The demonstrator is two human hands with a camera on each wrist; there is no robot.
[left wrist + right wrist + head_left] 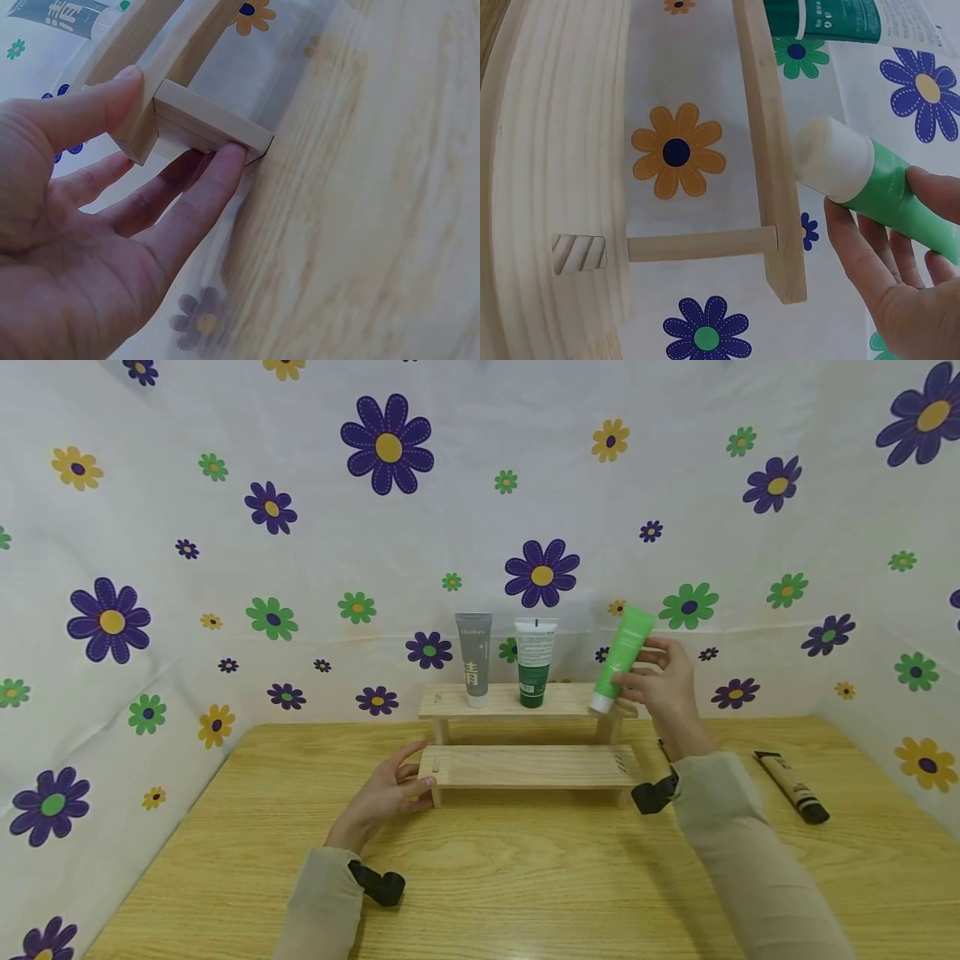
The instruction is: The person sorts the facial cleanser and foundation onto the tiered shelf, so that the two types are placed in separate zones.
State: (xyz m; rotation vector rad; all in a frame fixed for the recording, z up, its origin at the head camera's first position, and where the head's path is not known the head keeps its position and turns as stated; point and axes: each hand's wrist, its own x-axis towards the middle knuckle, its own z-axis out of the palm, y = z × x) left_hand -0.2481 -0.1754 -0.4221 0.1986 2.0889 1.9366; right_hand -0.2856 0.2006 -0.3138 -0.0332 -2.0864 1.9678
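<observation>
A light green tube (626, 652) with a white cap is pinched in my right hand (666, 685). It tilts, cap down, at the right end of the upper shelf of a two-step wooden rack (525, 766). In the right wrist view the white cap (832, 154) is by the shelf edge; whether it touches cannot be told. My left hand (390, 789) holds the left end of the lower step, thumb on top and fingertips against the side piece (202, 120). A grey tube (474, 656) and a white-and-dark-green tube (534, 664) stand cap down on the upper shelf.
A tan tube with a black cap (791, 787) lies on the wooden table (525, 885) to the right. Another dark tip (663, 748) shows partly behind my right wrist. A flower-patterned cloth (465, 518) hangs behind the rack and along the sides.
</observation>
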